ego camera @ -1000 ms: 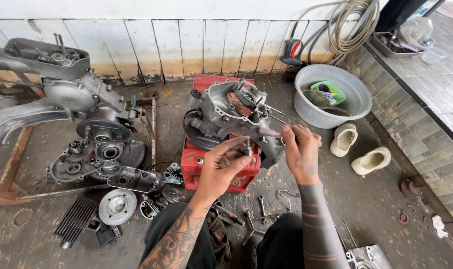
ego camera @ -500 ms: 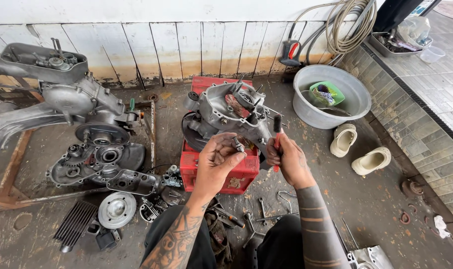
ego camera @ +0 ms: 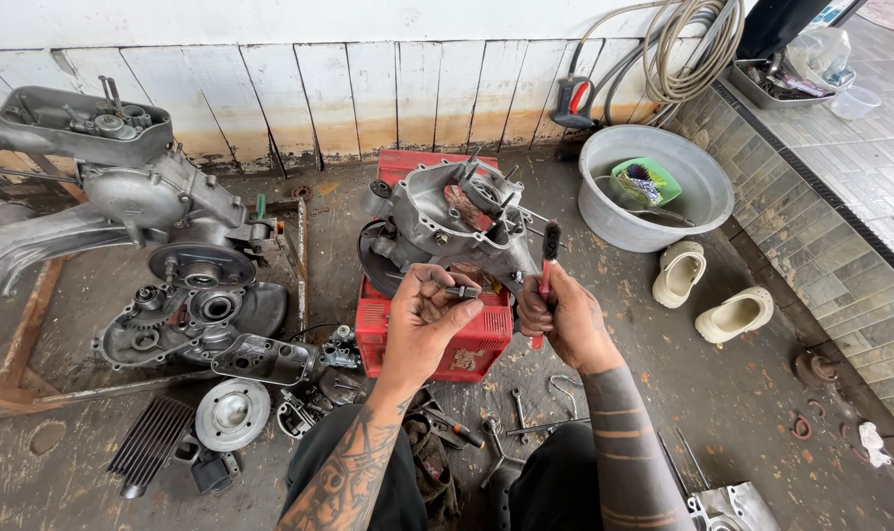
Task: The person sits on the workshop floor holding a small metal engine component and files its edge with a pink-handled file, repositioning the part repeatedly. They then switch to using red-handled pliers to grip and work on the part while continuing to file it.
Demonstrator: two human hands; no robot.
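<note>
My left hand pinches a small dark metal part between thumb and fingers. My right hand grips a red-handled brush upright, its black bristles pointing up. Both hands hover just in front of a grey engine casing that rests on a red plastic crate. The brush sits right beside the casing's near right edge. My knees show at the bottom of the view.
A large engine block and loose covers lie at left. Wrenches and small parts litter the floor near my legs. A grey basin with a green bowl stands at right, beside two pale clogs. Coiled hose hangs above.
My right hand swapped from reaching at the casing to holding the brush upright and drew nearer. My left hand lowered slightly with the small part and turned it toward the brush.
</note>
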